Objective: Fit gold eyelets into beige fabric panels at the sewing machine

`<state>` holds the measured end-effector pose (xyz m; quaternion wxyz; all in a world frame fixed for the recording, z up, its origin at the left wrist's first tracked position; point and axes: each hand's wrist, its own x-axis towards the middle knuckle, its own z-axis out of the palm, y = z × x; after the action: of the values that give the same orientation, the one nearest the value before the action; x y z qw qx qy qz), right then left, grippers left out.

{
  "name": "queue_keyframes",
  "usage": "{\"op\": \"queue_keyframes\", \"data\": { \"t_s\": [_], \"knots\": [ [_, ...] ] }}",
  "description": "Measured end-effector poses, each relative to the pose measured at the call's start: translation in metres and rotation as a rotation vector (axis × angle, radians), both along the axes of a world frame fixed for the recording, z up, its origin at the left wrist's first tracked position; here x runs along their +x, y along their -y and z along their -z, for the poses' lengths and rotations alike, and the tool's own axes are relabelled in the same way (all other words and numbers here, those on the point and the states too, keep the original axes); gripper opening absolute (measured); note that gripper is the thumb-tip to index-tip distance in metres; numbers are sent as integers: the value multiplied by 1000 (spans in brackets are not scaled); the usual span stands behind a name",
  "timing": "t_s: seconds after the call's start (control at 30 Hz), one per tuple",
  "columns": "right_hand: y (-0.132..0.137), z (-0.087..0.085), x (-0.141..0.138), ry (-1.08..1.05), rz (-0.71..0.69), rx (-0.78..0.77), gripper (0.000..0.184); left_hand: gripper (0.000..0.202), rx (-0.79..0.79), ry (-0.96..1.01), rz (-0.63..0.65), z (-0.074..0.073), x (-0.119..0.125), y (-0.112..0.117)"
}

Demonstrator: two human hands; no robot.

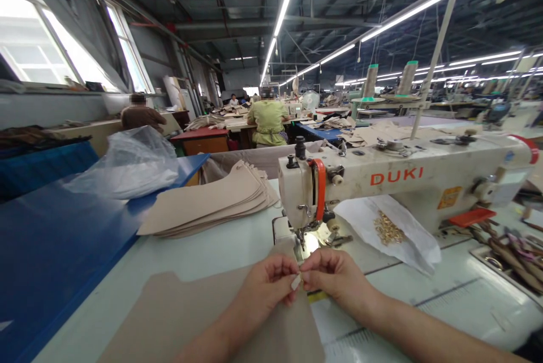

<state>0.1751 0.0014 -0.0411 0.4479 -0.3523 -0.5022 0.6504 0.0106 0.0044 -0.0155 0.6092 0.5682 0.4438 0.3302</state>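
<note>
Beige fabric (173,306) below | left hand (274,277) angled inward, pinching white tab (296,282) | right hand (336,272) mirrored, pinching its edge

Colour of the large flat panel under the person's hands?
Plain greyish beige for the large flat panel; shows best in the head view.

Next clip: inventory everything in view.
sewing machine: one, whitish, right
thread cones: two, grey, upper right
sheet: one, white, beneath machine arm
small pieces: many, gold, on sheet
stacked panels: several, beige, left middle
loose panel: one, beige, foreground
worktable: one, greenish, foreground
side table: one, blue, left
bag: one, clear, on side table
people: several, mixed clothing, background
lights: several, white, overhead
held piece: one, white, centre
left hand: one, bare, pinching held piece
right hand: one, bare, beside left
</note>
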Motion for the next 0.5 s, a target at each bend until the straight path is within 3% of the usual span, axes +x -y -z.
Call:
{"op": "queue_keyframes", "data": {
  "t_s": [0.17, 0.33, 0.47, 0.5],
  "knots": [
    [12, -9, -3, 81, -19, 159, 26, 10, 97, -100, 9, 0, -3, 5],
    [22, -15, -3, 339, 66, 386, 21, 4, 264, -281, -39, -6, -7, 11],
    [20, -15, -1, 415, 103, 494, 1, 5, 262, -285, -53, -4, -7, 11],
    [19, -15, -1, 426, 111, 513, 5, 5, 253, -264, -46, -2, -7, 11]
  ]
}}
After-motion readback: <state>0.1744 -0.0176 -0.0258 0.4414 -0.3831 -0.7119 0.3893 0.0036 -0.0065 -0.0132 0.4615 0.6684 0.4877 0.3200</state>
